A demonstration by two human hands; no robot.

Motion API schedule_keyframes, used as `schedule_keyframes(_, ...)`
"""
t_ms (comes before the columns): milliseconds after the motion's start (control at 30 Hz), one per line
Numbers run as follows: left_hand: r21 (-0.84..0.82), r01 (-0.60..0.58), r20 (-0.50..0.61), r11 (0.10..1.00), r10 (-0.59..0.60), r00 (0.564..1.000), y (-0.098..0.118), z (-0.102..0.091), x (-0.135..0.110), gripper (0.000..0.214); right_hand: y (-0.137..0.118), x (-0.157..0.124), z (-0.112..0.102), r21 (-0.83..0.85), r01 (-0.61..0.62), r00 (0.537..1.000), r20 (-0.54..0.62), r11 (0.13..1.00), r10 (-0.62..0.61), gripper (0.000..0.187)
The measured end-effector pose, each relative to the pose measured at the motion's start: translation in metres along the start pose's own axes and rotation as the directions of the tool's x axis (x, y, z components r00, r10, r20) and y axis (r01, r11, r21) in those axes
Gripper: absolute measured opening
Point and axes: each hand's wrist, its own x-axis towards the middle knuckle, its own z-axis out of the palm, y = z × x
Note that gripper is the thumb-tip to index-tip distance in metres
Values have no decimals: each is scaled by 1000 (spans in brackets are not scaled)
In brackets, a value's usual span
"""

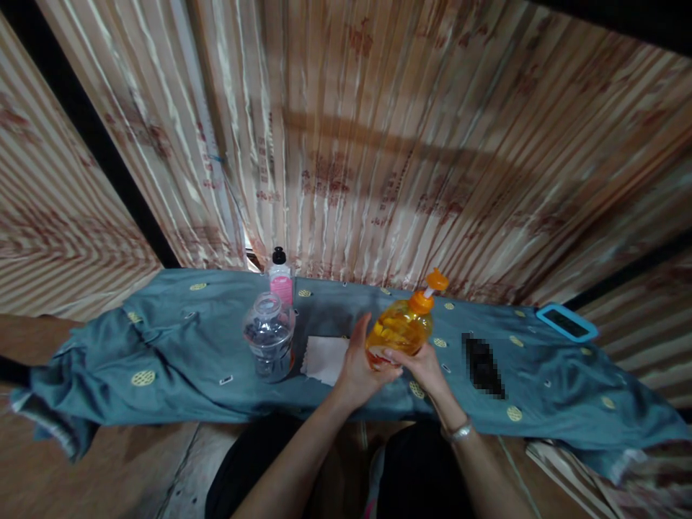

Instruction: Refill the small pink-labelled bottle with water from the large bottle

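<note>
A pump bottle (398, 329) of clear yellow-orange liquid, with an orange pump top, is held above the cloth and tilted to the right. My right hand (420, 366) is closed around its lower part, thumb across the front. My left hand (357, 369) cups the base from the left, its thumb pointing up and some of its fingers hidden by the bottle. Just left of that hand lies a white cloth (323, 359) with a scalloped edge, partly covered by my wrist.
On the blue-green patterned cover (184, 346) stand a clear plastic jar (269, 339) and a black-capped bottle with a pink label (280, 281). To the right lie a blurred black object (484, 367) and a blue-framed device (566, 322). A pleated curtain (346, 144) hangs behind.
</note>
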Motion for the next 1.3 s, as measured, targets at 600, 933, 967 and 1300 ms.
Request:
schedule_keyframes(600, 354, -80, 60, 932, 63, 996, 10, -64, -34, 52, 69, 129, -43, 88, -50, 945, -318, 995, 75, 16)
schedule_keyframes(933, 380, 0, 43, 925, -18, 999, 15, -82, -48, 35, 51, 123, -68, 114, -204, 979, 31, 972, 201, 14)
schedule_keyframes(967, 378, 9, 43, 926, -27, 999, 15, -83, -49, 33, 48, 124, -69, 109, -218, 975, 53, 970, 214, 13)
schedule_keyframes(1300, 289, 73, -48, 955, -62, 997, 17, -100, -53, 21, 52, 104, -71, 50, -251, 968, -10, 967, 252, 17)
